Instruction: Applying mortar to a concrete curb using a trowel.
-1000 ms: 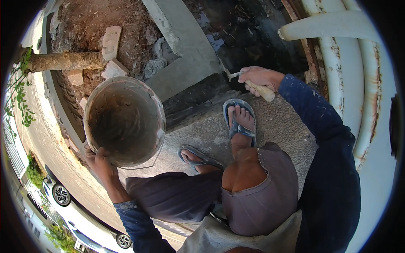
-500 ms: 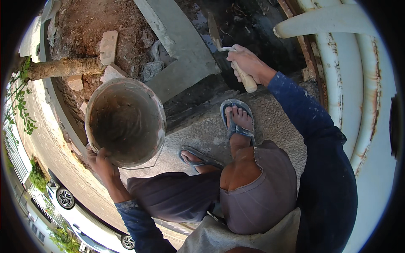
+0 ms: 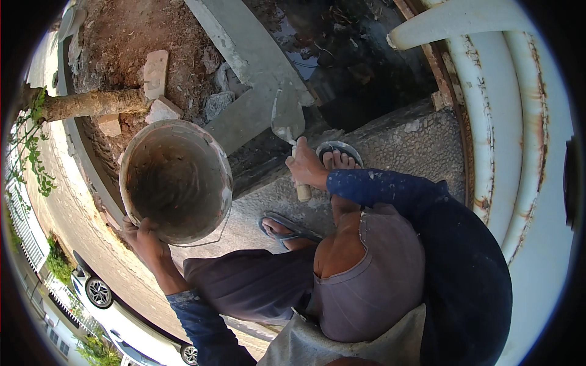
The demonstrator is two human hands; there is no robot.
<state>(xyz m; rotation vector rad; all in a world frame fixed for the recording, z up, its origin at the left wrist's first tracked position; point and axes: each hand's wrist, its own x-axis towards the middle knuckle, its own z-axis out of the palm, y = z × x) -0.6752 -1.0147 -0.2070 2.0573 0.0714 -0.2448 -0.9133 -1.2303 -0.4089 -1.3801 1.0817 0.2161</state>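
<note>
My right hand [image 3: 309, 163] is wrapped round the wooden handle of a pointing trowel [image 3: 287, 119]. The trowel's grey blade lies over the corner of a smooth grey concrete ledge [image 3: 241, 120]; whether it touches the ledge I cannot tell. At the left, my left hand [image 3: 145, 239] grips the near rim of a mortar-stained bucket [image 3: 225, 155], fingers hooked over the edge. The bucket is tilted with its mouth toward me. Wet grey-brown mortar [image 3: 168, 183] coats its inside and bottom.
Rusty white pipes [image 3: 488, 122] stand along the right. Dark water [image 3: 348, 67] lies beyond the ledge. Brick pieces [image 3: 155, 74] and a thin tree trunk [image 3: 91, 104] are at upper left. My sandalled feet [image 3: 287, 229] rest on rough paving. A white car [image 3: 137, 323] is parked at lower left.
My right hand has moved left and nearer with the trowel, from above the dark water to the ledge's corner. My left hand still holds the bucket, which has barely shifted.
</note>
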